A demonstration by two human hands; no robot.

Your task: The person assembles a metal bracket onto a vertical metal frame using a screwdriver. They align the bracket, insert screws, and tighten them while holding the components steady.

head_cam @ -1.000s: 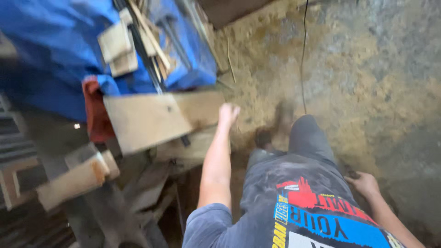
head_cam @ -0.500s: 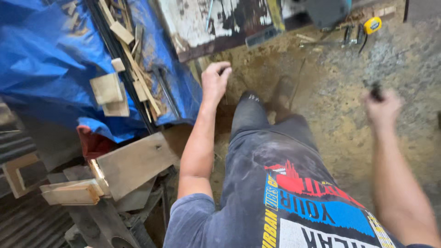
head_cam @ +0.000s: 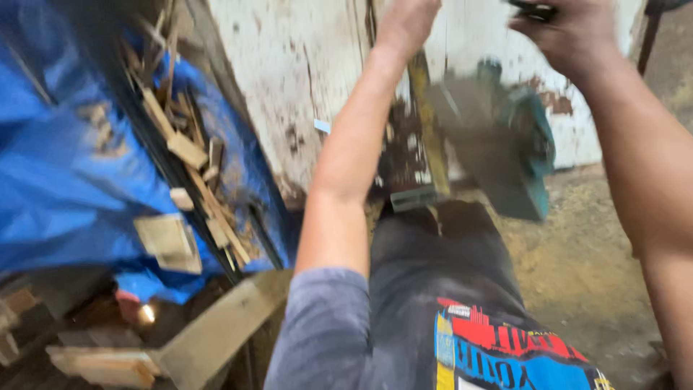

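Note:
Both my arms are raised in front of a white, peeling board (head_cam: 303, 79). My left hand (head_cam: 406, 20) is at the top edge, fingers curled, right above a yellow strip (head_cam: 427, 137); whether it grips the strip I cannot tell. My right hand (head_cam: 559, 36) is closed around a small dark object (head_cam: 534, 9). A blurred teal and grey power tool (head_cam: 509, 148) hangs in the air just below my right hand and above my knee. How the tool is held is hidden by blur.
A blue tarp (head_cam: 65, 166) covers a heap at the left, with several wood offcuts (head_cam: 189, 155) lying along it. A thick plank (head_cam: 216, 328) and short wooden blocks (head_cam: 101, 361) lie at the lower left. Dirt floor (head_cam: 577, 260) shows at the right.
Both hands have risen to the top of the view and the camera has tilted up. The teal power tool now appears under my right hand; the white board fills the background.

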